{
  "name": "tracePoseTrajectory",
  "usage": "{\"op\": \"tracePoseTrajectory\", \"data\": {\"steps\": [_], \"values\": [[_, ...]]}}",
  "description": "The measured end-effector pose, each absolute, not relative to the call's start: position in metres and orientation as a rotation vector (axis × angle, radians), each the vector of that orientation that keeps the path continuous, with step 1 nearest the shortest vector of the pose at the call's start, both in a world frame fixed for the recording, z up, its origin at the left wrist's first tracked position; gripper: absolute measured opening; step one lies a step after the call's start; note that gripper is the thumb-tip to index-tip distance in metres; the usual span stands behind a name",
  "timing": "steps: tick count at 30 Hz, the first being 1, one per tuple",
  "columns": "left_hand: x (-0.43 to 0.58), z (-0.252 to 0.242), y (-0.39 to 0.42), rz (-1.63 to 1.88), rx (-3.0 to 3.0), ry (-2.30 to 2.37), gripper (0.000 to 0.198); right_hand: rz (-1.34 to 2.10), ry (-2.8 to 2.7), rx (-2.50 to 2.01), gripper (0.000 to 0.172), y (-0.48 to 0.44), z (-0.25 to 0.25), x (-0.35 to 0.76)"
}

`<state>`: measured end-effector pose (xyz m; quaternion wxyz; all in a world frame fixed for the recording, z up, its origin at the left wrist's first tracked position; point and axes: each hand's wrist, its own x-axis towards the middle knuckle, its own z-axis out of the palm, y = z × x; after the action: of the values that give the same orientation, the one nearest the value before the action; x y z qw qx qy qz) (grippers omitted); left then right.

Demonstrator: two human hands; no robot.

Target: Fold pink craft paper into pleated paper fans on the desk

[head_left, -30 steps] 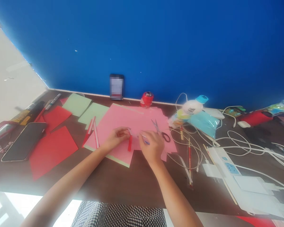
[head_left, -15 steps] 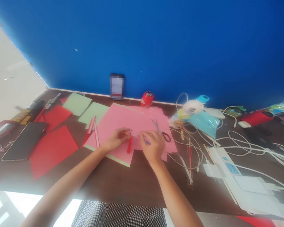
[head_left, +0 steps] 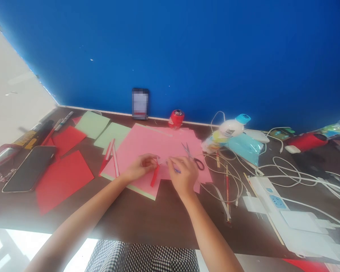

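My left hand (head_left: 140,166) pinches the top of a narrow red paper strip (head_left: 155,176), which hangs down tilted over the large pink sheet (head_left: 147,143). Just to the right, my right hand (head_left: 183,174) is curled shut around a thin blue pen-like stick (head_left: 175,170), its fingertips close to the strip's top. Both hands rest over the pink sheet's near edge. Scissors with dark handles (head_left: 193,156) lie on the pink sheet just beyond my right hand.
Red sheets (head_left: 62,177), green sheets (head_left: 102,130) and a black phone (head_left: 31,168) lie to the left. A red tape roll (head_left: 175,118) stands by the blue wall. White cables (head_left: 286,170), a power strip (head_left: 274,202) and pencils (head_left: 226,185) crowd the right side.
The red strip's lower end has swung slightly to the left. Both hands have stayed almost in place.
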<state>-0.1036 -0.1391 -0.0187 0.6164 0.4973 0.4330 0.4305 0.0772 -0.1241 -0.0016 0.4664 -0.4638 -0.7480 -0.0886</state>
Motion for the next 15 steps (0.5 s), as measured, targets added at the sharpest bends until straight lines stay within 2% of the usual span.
{"op": "tracePoseTrajectory", "data": {"steps": [15], "values": [[-0.1053,-0.0189,-0.1387,0.960,1.149,0.962,0.032,-0.228,-1.819,-1.162,0.010,-0.1230,-0.0035,0.0776]]}}
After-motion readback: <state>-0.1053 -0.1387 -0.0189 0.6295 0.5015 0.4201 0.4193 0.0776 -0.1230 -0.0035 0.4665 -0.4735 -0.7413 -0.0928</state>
